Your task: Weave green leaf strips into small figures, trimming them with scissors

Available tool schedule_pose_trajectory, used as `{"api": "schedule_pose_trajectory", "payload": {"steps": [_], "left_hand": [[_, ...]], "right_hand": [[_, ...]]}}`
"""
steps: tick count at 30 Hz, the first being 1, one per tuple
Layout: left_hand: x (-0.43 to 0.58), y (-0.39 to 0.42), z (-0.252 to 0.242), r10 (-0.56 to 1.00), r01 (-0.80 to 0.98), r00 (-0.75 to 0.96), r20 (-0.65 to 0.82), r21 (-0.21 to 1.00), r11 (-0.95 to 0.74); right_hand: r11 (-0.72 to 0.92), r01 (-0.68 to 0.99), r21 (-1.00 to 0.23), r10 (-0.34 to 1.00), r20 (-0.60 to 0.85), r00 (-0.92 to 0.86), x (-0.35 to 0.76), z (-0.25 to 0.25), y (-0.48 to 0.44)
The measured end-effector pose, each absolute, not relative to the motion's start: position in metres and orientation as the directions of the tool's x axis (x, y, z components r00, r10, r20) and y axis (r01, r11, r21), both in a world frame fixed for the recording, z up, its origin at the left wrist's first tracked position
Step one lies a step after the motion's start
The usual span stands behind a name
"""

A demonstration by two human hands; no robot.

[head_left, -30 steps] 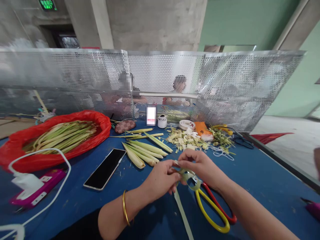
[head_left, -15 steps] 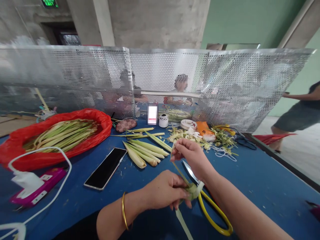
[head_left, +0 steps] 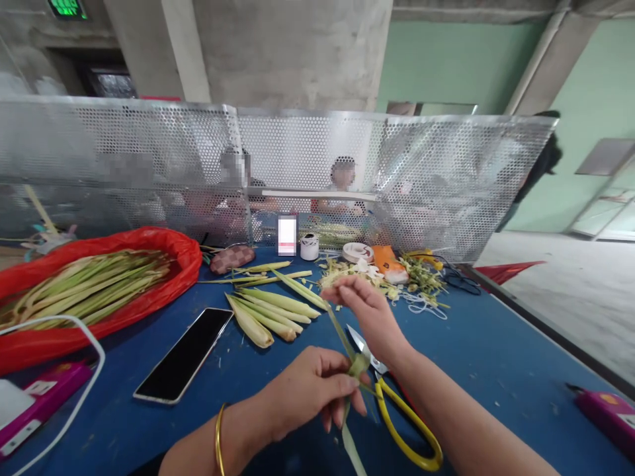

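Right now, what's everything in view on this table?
table: one, blue, under everything
red bag: one, far left, holding green leaves
phone: one, black, left of centre
leaf cones: several, pale green, beyond the phone
leaf scraps: pile, pale, by the screen
scissors: one, yellow handles, by right forearm
screen: one, silver perforated, across the back
leaf strip: one, green, stretched between both hands
left hand: fingers pinching strip's lower end
right hand: fingers pinching its upper end

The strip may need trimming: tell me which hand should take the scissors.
Right, probably. The scissors lie by the right hand, under its wrist; the left hand pinches the folded leaf strip.
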State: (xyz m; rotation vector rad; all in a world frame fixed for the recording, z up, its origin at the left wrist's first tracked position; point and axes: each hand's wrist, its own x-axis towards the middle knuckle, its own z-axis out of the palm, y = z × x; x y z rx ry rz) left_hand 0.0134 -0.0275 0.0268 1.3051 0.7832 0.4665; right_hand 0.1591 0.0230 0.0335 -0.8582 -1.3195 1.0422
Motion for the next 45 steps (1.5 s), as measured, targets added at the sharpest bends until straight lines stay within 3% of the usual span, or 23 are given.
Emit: {"api": "schedule_pose_trajectory", "payload": {"steps": [4,9,17,23,30,33,37,39,42,45], "left_hand": [[0.011,-0.022,0.026,0.798,-0.060,0.566,-0.206,0.955,0.289],[0.004,-0.015,0.027,0.853,-0.216,0.471,-0.225,0.908,0.359],[0.003,-0.014,0.026,0.845,-0.244,0.467,-0.260,0.881,0.405],[0.002,-0.014,0.026,0.847,-0.171,0.460,-0.267,0.909,0.380],[0.006,-0.013,0.022,0.851,-0.128,0.452,-0.267,0.925,0.358],[0.006,-0.012,0.026,0.885,-0.166,0.394,-0.249,0.927,0.335],[0.003,-0.010,0.033,0.953,-0.276,0.232,-0.194,0.926,0.256],[0.002,-0.009,0.034,0.970,-0.296,0.178,-0.163,0.932,0.211],[0.002,-0.007,0.032,0.971,-0.275,0.194,-0.140,0.942,0.191],[0.003,-0.008,0.030,0.965,-0.271,0.214,-0.154,0.939,0.210]], "right_hand": [[0.293,0.136,-0.946,0.952,0.275,-0.138,0.172,0.028,0.023],[0.363,0.339,-0.868,0.911,0.254,-0.325,0.193,0.032,0.003],[0.404,0.316,-0.858,0.873,0.258,-0.415,0.200,0.029,-0.008],[0.604,0.439,-0.665,0.796,0.472,-0.379,0.201,0.027,-0.003],[0.602,0.666,-0.440,0.718,0.662,-0.213,0.194,0.013,-0.001],[0.577,0.708,-0.408,0.697,0.698,-0.164,0.188,0.012,-0.006],[0.524,0.710,-0.469,0.745,0.657,-0.116,0.177,0.021,-0.021],[0.479,0.644,-0.596,0.851,0.495,-0.176,0.168,0.021,-0.028],[0.274,0.478,-0.834,0.959,0.202,-0.197,0.154,0.014,-0.033],[0.124,0.301,-0.946,0.982,0.074,-0.171,0.147,0.006,-0.031]]}}
